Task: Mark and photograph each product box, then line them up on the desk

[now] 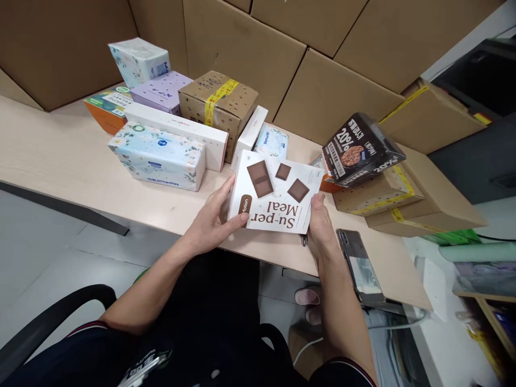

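Both my hands grip a white box printed with brown chocolate squares and upside-down "Su-per Meal" lettering. My left hand clasps its left side, the thumb lying over the lower front corner. On the opposite side, my right hand has its thumb at the edge; its other fingers are hidden behind the box. The box is near the table's front edge, tilted toward me. Just behind it sit a blue floral tissue pack and a narrow white box. A larger tissue pack lies left of my left hand.
A taped brown carton, purple box, long white box and orange-green box cluster back left. A black cookie package rests on cartons at right. A phone lies beside my right forearm. Large cardboard boxes wall the back.
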Demonstrator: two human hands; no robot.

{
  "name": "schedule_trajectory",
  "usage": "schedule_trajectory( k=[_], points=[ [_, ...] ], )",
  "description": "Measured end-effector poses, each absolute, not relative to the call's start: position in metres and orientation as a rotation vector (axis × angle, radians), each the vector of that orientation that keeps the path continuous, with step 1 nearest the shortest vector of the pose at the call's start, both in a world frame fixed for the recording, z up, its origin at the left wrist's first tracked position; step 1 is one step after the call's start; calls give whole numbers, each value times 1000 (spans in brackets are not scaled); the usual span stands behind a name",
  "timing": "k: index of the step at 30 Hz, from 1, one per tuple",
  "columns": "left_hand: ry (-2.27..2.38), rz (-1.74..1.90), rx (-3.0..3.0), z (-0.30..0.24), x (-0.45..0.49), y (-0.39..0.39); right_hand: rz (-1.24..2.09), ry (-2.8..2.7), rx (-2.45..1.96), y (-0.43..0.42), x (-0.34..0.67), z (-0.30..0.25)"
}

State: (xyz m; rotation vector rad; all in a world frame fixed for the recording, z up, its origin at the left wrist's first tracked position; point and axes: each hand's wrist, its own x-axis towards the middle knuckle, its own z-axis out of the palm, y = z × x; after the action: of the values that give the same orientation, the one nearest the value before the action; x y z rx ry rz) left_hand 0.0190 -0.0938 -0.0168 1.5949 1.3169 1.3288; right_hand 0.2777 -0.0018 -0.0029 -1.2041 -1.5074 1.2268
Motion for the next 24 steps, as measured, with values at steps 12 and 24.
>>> schedule_trajectory(
  k=[12,24],
  points=[
    [1375,1337,1496,-20,25,-93,349,-1830,-1574,14,306,3],
    [1361,1413,1492,-24,25,-93,637,-1900,-1524,8,310,6]
  ],
)
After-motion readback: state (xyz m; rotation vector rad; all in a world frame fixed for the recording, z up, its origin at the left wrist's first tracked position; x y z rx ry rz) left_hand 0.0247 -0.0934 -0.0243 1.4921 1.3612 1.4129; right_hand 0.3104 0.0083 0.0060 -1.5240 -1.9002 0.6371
